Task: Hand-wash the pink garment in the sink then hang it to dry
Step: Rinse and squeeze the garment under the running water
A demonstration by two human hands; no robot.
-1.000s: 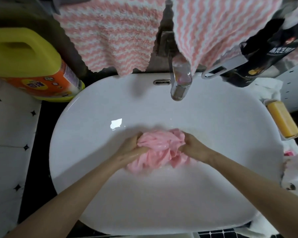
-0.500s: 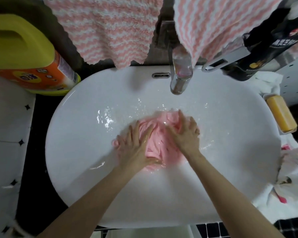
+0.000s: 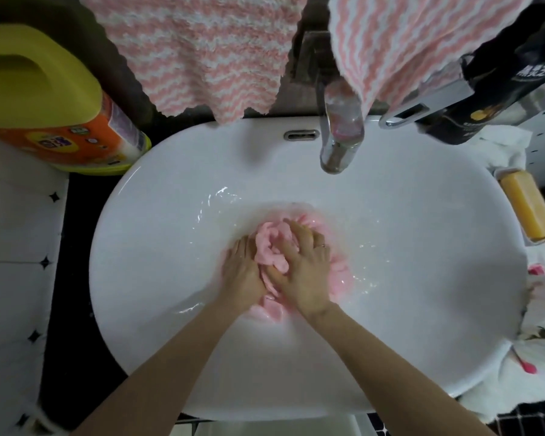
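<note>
pink garment (image 3: 269,250) soaked: soft, limp, slippery, heavy with water. left hand (image 3: 241,273), right hand (image 3: 304,272) press it, fingers straight, no grip. Both hands should scoop the whole bunch.

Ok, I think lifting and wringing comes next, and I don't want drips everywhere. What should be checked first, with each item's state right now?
1. Left hand and right hand both on the pink garment: ok.
2. Garment wholly inside the sink: ok.
3. No stream from the tap: ok.
4. Garment wet: ok.
5. Soap rinsed out of the cloth: cannot tell.
6. Grip closed enough to lift: cannot tell.
</note>
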